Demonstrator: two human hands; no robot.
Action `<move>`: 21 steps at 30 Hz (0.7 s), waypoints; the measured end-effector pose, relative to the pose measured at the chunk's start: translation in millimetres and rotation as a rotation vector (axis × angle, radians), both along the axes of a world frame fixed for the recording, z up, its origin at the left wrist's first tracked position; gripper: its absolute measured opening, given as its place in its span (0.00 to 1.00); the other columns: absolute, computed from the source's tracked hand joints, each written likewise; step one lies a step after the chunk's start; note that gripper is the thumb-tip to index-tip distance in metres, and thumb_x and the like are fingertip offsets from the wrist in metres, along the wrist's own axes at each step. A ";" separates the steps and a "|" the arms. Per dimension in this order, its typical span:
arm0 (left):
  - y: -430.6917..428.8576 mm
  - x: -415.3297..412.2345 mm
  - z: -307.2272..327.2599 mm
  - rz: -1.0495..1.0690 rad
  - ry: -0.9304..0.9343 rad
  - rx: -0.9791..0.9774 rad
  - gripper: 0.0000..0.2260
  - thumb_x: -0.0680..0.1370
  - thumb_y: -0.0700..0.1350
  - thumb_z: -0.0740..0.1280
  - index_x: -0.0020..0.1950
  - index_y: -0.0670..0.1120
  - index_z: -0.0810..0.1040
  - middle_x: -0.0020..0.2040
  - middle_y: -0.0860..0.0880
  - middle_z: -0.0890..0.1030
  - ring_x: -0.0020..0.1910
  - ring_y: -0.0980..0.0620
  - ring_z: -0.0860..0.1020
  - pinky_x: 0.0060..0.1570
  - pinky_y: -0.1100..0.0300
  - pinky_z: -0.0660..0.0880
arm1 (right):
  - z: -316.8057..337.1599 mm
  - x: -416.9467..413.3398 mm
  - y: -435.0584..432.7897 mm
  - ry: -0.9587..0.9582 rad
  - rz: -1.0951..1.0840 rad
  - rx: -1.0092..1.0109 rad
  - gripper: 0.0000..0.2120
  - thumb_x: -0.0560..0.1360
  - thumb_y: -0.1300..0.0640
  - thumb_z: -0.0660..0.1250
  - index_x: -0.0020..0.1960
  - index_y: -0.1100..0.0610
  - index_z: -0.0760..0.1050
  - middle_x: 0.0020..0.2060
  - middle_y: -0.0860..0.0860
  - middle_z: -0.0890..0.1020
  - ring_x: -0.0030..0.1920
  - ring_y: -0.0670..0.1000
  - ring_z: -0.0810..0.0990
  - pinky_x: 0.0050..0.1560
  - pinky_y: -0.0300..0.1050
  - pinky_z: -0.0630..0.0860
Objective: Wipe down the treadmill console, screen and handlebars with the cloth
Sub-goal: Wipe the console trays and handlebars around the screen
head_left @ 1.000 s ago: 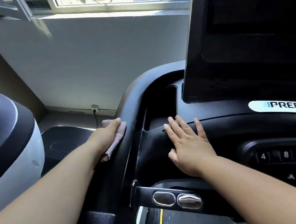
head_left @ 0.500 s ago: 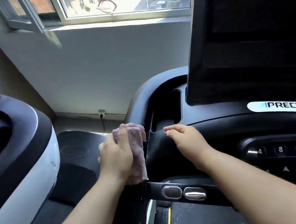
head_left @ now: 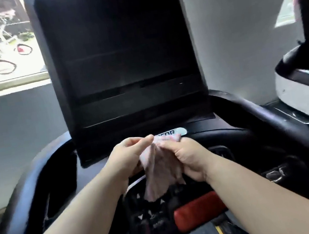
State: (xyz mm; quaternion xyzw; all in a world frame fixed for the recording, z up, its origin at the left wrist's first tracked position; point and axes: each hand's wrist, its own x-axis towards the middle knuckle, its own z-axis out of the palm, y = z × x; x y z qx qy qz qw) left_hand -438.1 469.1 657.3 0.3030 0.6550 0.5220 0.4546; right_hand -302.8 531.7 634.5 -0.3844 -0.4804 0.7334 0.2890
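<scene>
Pink and crumpled, the cloth (head_left: 158, 174) hangs between both hands over the middle of the treadmill console (head_left: 233, 137), just below the lower edge of the dark screen (head_left: 120, 52); its loose lower end droops in front of the black keypad (head_left: 150, 213) near the console's near edge, and whether it touches the keys cannot be told. The left hand (head_left: 125, 159) comes in from the lower left on a bare forearm, its wrist bent slightly inward, and pinches the cloth's upper edge between thumb and forefinger, the other fingers tucked beneath. The right hand (head_left: 188, 160) reaches in from the lower right, knuckles up, its fingers curled round the bunched right side of the cloth. The two hands sit close together with the fabric gathered between them, and the cloth's top partly covers the silver logo badge (head_left: 178, 132) under the screen. A red bar (head_left: 197, 210) lies on the console's near edge, right of the keypad and under the right forearm. Black handlebars curve away on the left (head_left: 21, 196) and on the right (head_left: 283, 123), neither one touched by a hand. The picture is somewhat blurred.
</scene>
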 end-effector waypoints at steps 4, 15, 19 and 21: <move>75.1 63.0 3.6 -0.080 -0.016 -0.012 0.08 0.75 0.36 0.67 0.51 0.46 0.80 0.39 0.47 0.82 0.32 0.52 0.76 0.32 0.63 0.73 | 12.3 73.6 59.7 -0.149 -0.212 0.050 0.12 0.79 0.60 0.64 0.54 0.69 0.77 0.50 0.66 0.82 0.49 0.61 0.82 0.53 0.55 0.78; 253.4 165.5 -28.2 -0.229 0.870 0.034 0.13 0.77 0.44 0.61 0.59 0.57 0.77 0.54 0.60 0.80 0.51 0.57 0.78 0.47 0.63 0.73 | 2.8 223.8 266.0 -0.550 -0.732 0.459 0.19 0.80 0.46 0.57 0.58 0.58 0.77 0.51 0.55 0.82 0.52 0.58 0.78 0.52 0.46 0.72; 288.9 159.2 -58.5 -0.416 1.602 0.254 0.15 0.72 0.44 0.64 0.57 0.51 0.81 0.61 0.51 0.80 0.67 0.49 0.72 0.68 0.53 0.64 | -45.2 232.9 307.6 -1.154 -0.086 0.652 0.19 0.81 0.47 0.52 0.71 0.47 0.66 0.75 0.52 0.60 0.75 0.56 0.57 0.70 0.57 0.58; 303.6 150.7 -66.3 -0.554 1.798 0.334 0.15 0.68 0.45 0.67 0.54 0.49 0.83 0.63 0.48 0.79 0.69 0.47 0.70 0.71 0.46 0.60 | -71.9 237.4 319.3 -1.293 -0.022 0.667 0.18 0.79 0.41 0.52 0.63 0.43 0.74 0.71 0.52 0.68 0.71 0.57 0.64 0.67 0.56 0.63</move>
